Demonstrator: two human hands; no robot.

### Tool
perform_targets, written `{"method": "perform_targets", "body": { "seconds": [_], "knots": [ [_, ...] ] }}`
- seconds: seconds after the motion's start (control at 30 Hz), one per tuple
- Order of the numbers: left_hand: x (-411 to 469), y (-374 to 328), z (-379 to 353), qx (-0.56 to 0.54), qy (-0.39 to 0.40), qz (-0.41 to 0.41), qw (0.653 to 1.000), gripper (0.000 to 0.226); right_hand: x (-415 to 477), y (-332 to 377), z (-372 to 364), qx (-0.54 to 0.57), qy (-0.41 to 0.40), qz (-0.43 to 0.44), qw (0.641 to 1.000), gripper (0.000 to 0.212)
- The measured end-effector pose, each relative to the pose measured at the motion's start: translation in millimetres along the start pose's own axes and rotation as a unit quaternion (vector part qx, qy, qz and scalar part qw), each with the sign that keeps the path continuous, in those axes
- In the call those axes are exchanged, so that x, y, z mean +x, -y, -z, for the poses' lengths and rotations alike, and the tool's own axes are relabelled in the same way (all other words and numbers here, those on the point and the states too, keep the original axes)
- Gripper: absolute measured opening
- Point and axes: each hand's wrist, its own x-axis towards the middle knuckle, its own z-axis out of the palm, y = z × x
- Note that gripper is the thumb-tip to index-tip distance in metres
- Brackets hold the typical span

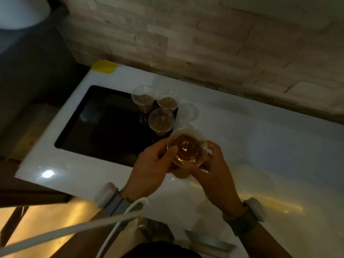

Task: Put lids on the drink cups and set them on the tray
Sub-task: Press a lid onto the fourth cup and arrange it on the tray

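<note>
Amber drink cup (187,148) held above the white counter (260,146), just off the black tray's (104,123) near-right corner — left hand (150,168) and right hand (216,168) both wrapped around it. Three cups (161,122) on tray.

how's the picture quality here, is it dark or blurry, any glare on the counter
Head view: dim and warm-toned overall; the black tray is nearly featureless. A bright glare spot sits on the white counter near its front left edge. Left hand and right hand around the amber cup look soft with motion blur; wide-angle bending curves the counter edges.
</note>
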Motion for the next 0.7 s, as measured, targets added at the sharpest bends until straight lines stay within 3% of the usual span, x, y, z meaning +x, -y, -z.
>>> {"method": "perform_targets", "body": {
  "seconds": [0.27, 0.37, 0.5, 0.7],
  "knots": [
    [26.8, 10.1, 85.2, -0.013, -0.067, 0.031, 0.997, 0.023, 55.6, 21.6, -83.5, 0.077, 0.045, -0.010, 0.996, 0.063],
    [39.1, 19.9, 111.2, -0.009, -0.072, 0.055, 0.996, 0.025, 76.6, 18.6, -112.0, 0.105, 0.026, -0.025, 0.994, 0.039],
    [59.4, 34.5, 139.1, 0.000, -0.071, 0.090, 0.993, 0.026, 97.7, 15.8, -141.9, 0.200, -0.009, -0.086, 0.976, 0.018],
    [86.9, 54.8, 164.9, 0.026, -0.056, 0.108, 0.992, 0.025, 118.7, 15.7, -175.8, 0.282, -0.073, -0.197, 0.936, 0.019]
  ]
}}
